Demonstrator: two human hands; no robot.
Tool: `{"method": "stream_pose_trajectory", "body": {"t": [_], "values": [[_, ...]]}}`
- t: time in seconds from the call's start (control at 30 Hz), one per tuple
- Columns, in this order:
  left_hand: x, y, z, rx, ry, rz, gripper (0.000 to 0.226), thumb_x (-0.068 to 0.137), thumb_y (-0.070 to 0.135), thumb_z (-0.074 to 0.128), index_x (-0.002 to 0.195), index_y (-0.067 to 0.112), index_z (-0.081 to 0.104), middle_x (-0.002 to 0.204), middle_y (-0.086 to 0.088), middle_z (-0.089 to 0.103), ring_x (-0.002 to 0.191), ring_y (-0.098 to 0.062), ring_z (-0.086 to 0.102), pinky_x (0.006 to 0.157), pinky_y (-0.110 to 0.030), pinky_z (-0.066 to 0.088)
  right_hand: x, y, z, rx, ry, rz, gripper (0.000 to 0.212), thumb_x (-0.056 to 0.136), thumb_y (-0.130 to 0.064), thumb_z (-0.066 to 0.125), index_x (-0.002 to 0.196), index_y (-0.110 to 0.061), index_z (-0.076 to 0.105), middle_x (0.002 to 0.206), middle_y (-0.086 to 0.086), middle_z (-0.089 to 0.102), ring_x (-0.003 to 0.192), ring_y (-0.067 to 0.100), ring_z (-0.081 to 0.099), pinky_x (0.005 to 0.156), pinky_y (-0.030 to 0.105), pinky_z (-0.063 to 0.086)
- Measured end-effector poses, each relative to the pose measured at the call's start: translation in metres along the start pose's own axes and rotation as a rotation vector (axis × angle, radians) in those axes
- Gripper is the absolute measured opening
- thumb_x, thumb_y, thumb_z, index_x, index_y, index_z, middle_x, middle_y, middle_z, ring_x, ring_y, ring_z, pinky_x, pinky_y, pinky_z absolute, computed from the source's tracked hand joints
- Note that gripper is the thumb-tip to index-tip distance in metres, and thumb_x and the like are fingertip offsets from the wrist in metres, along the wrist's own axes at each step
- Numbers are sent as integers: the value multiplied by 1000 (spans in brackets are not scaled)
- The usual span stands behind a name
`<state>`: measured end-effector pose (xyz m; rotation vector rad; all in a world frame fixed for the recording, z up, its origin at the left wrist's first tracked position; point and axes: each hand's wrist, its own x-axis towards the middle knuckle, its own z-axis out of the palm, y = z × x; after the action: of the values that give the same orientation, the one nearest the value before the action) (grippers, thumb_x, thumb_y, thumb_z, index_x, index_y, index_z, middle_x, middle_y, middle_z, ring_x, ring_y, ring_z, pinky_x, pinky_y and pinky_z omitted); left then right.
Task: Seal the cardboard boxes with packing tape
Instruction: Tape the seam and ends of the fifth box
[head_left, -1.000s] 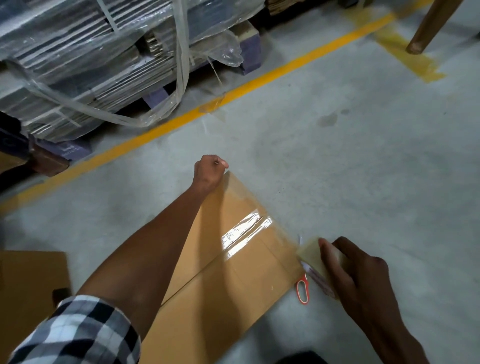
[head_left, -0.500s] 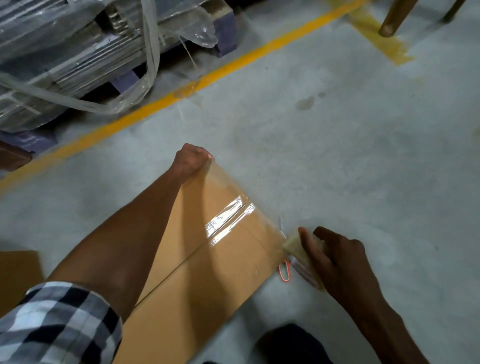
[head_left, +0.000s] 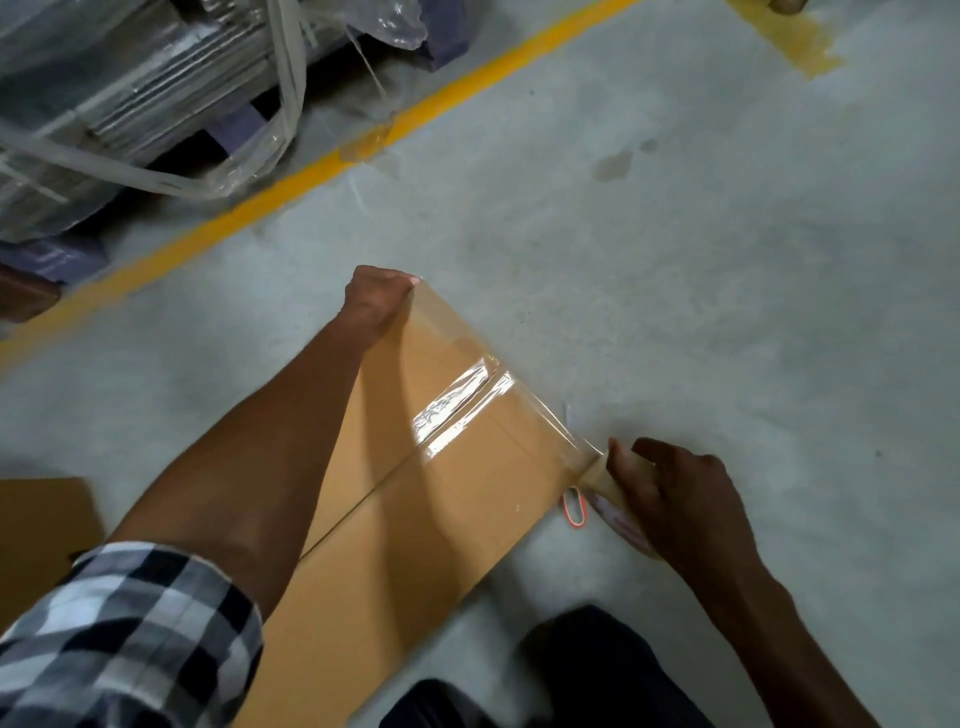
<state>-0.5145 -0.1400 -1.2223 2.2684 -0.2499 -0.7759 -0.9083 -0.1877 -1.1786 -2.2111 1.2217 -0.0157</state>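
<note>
Right hand (head_left: 675, 499) gripping tape roll (head_left: 605, 480), concrete floor (head_left: 675, 260)

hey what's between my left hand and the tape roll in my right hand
In the head view, a strip of clear tape runs along the box edge from the left hand to the tape roll.

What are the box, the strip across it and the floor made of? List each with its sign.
Box: brown cardboard, matte, with a flap seam.
Strip: clear plastic tape, glossy; it glares white.
Floor: likely concrete, grey, dull, stained.
</note>
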Motion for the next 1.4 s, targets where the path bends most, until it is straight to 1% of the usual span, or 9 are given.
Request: {"method": "stream_pose_trajectory", "body": {"t": [0.13,0.27,0.4,0.5,0.63,0.77,0.93,1.23,1.4], "values": [[0,-2,-2,-15,-28,-6,29,83,32,81,107,15,82,107,-5,77,101,-20,68,98,-34,54,1,9,21,-71,-27,46,54,93,-67,52,73,-16,53,55,-1,47,66,35,63,53,31,37],[3,-6,-5,-2,-81,25,16,80,35,84,88,21,81,87,8,76,95,-14,70,80,-20,54,-4,13,39,-62,14,68,65,94,-77,25,79,-20,53,54,-5,44,61,34,63,53,31,37],[-3,4,-18,397,81,41,39,88,27,75,127,24,71,128,-8,68,118,-29,64,101,-38,52,-11,8,34,-153,119,34,68,96,-74,27,106,-17,64,89,8,63,80,36,66,66,41,49],[-29,10,-11,475,335,549,38,100,14,57,138,12,64,136,-12,65,124,-31,61,107,-40,45,-1,-30,26,-148,337,-123,48,100,-41,53,133,-8,59,126,18,61,115,40,59,92,53,49],[-67,-9,19,731,-50,1022,50,108,30,29,147,14,55,151,-8,54,142,-27,45,123,-46,26,38,-108,73,-235,122,-403,71,103,-49,32,158,-4,30,164,16,30,154,33,25,121,57,27],[-59,-24,15,849,-47,1000,54,108,37,20,131,17,65,134,-3,64,136,-27,47,119,-45,30,53,-101,107,-411,-26,-463,86,102,-66,16,162,-4,12,171,12,5,158,24,2,125,52,17],[-36,-9,0,744,-198,738,68,102,57,10,114,21,66,114,0,61,108,-26,60,88,-45,51,16,-65,96,-375,-4,-459,88,101,-68,23,161,-5,20,169,12,18,157,24,15,126,47,16],[-31,-14,2,494,-101,496,54,103,56,26,134,27,59,129,2,69,121,-29,60,99,-42,45,67,-121,79,-36,38,-343,58,95,-8,59,149,3,41,149,21,50,134,36,53,113,40,41],[-33,-9,7,656,-113,468,44,111,44,21,128,18,53,125,-9,65,113,-34,60,94,-46,45,77,-113,76,-43,-83,-191,33,106,-19,43,139,-14,48,120,7,68,103,29,68,86,39,52]]}}
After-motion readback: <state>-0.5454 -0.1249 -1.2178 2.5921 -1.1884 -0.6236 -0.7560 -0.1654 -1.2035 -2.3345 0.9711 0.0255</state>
